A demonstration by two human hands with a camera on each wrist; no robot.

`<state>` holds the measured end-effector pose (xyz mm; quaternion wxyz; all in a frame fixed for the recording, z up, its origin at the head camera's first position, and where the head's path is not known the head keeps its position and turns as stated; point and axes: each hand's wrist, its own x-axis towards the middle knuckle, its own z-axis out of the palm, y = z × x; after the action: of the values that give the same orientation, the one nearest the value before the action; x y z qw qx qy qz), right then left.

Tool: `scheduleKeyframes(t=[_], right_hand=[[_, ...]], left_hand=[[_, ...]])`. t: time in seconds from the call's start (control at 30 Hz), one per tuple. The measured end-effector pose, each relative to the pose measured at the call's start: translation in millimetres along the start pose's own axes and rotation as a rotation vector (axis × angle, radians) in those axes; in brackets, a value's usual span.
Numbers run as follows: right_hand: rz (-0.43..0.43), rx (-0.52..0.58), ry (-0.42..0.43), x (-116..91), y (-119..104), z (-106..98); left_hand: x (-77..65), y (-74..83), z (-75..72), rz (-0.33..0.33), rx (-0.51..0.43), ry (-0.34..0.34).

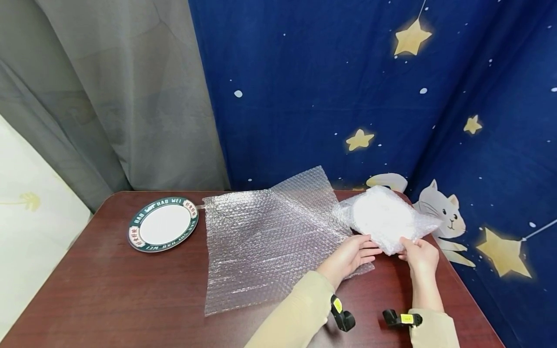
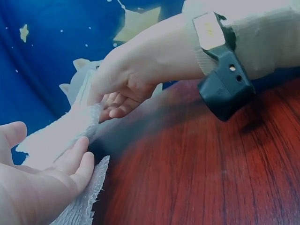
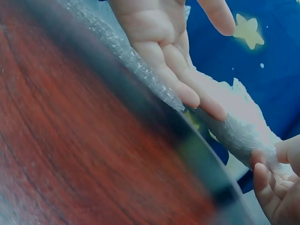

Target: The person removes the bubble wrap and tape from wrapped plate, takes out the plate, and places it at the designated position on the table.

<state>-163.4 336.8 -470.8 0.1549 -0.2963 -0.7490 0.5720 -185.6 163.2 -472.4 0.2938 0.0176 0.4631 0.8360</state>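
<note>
The right hand's fingers pinch the near right edge of a white bubble-wrapped bundle, the thumb above and the other fingers curled beneath; the right wrist view shows those curled fingers, which the head view largely hides. The left hand has its fingers extended, their tips touching the bundle's near left edge without closing round it. The bundle lies at the far right corner of the counter, its white middle glaring in the head view; I cannot tell whether its underside rests on the wood. Just left of it, running under the left hand, a large bubble wrap sheet spreads over the counter; the left wrist view catches only a strip of its ragged edge below that hand's fingers. Only the head view takes in the oval-looking plate beyond the sheet's left side, white with a green rim lettered "HAO WEI". Behind hang a grey curtain and a blue star-patterned curtain, with a cat figure beside the bundle.
</note>
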Motion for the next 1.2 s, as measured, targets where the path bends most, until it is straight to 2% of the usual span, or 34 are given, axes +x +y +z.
scheduleKeyframes(t=[0.47,0.63,0.93,1.2], right_hand=[[-0.055,-0.008,0.08,-9,-21,-6],[-0.066,0.026,0.099,-11,-28,-7],[-0.195,0.053,0.168,-15,-36,-7],[-0.274,0.031,0.199,-22,-45,-6]], left_hand=[[0.2,10.8,9.8,0.038,-0.08,-0.031],[-1.2,14.9,13.7,0.05,-0.114,-0.032],[-2.7,21.5,17.3,0.077,-0.114,-0.075],[-2.4,26.2,18.5,0.107,-0.115,-0.077]])
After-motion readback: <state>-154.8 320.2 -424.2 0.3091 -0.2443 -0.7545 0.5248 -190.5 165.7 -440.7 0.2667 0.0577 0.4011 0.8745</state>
